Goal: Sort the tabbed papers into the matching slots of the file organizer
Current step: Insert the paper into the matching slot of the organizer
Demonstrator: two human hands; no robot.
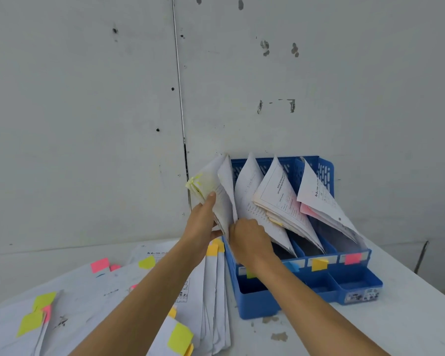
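A blue file organizer (355,281) stands on the white table against the wall, its slots marked with green, blue, yellow (319,264) and pink (353,258) tabs. Papers lean in each slot. My left hand (203,222) grips a bundle of yellow-green tabbed papers (211,183) at the leftmost slot, thumb on top. My right hand (249,240) reaches into that same slot, fingers curled around the lower edge of the sheets there.
Loose papers with green, pink and yellow sticky tabs (180,339) are spread over the table left of the organizer. The wall rises right behind the organizer. The table's right edge (421,276) runs beside the organizer.
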